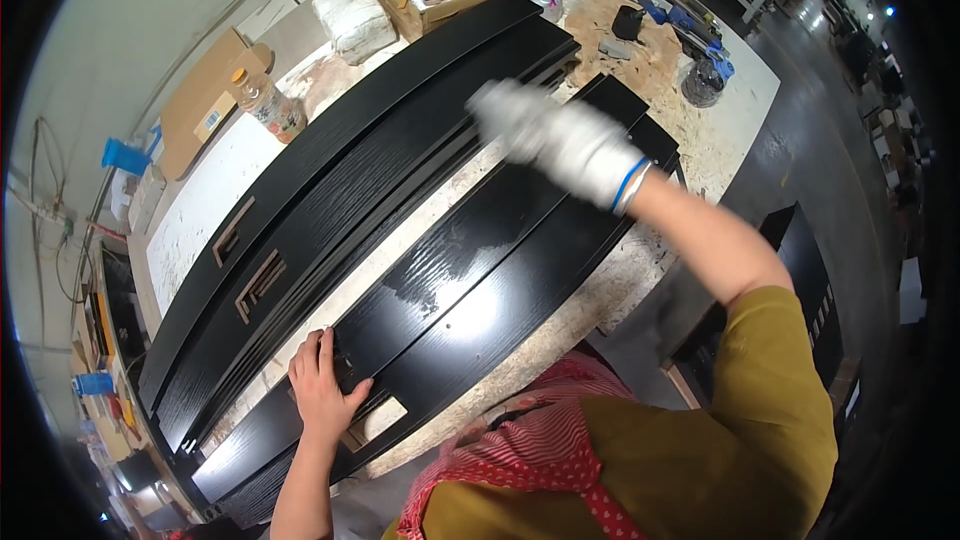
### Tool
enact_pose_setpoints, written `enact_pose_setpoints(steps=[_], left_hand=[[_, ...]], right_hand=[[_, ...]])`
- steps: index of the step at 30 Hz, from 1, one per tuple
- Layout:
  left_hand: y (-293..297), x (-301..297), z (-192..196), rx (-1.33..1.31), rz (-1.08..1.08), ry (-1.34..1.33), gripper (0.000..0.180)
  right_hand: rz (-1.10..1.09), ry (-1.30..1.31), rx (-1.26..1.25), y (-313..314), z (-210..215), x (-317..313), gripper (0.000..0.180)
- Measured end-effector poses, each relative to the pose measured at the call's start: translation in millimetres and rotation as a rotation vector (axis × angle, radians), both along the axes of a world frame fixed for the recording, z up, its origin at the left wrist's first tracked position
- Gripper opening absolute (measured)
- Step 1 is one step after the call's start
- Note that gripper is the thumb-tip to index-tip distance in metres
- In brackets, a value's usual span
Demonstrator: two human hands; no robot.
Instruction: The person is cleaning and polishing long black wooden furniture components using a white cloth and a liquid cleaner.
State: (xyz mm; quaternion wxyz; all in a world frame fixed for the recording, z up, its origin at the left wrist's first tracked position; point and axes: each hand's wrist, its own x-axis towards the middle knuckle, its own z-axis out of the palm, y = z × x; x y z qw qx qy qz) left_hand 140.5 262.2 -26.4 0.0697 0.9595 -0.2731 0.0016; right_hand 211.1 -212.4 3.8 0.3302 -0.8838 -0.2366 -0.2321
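A black wood-grain panel (478, 318) lies before me on the bench, with a wet-looking smeared patch across its surface. My left hand (322, 387) is bare and rests by the cut-out at this panel's lower left, fingers extended and thumb spread. In a white glove with a blue-edged cuff, my right hand (560, 138) is over the far part of the panels. Motion smears its fingers, so I cannot make out whether it holds anything. Beyond lies a stack of black panels (345, 155), the top ones with slotted cut-outs at their left end.
The white workbench (745, 105) bears a cardboard box of tools (440, 12), a bundle of white cloth (353, 22) and an orange-capped bottle (268, 108). Hand tools (690, 20) and a dark blue-capped bottle (703, 83) stand at the far right. More black panels (800, 280) are beside me, right.
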Motion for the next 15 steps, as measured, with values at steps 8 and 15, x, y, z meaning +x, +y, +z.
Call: enact_pose_setpoints(steps=[8,15], left_hand=[[-0.4,-0.4,2.2,0.032,0.030,0.056,0.095],[-8.0,8.7,-2.1,0.031,-0.014,0.040,0.093]], right_hand=[[-0.069,0.216,-0.213,-9.5,14.3,-14.7,0.036],[-0.419,0.614,-0.057,-142.5,-12.9,33.4,0.027]])
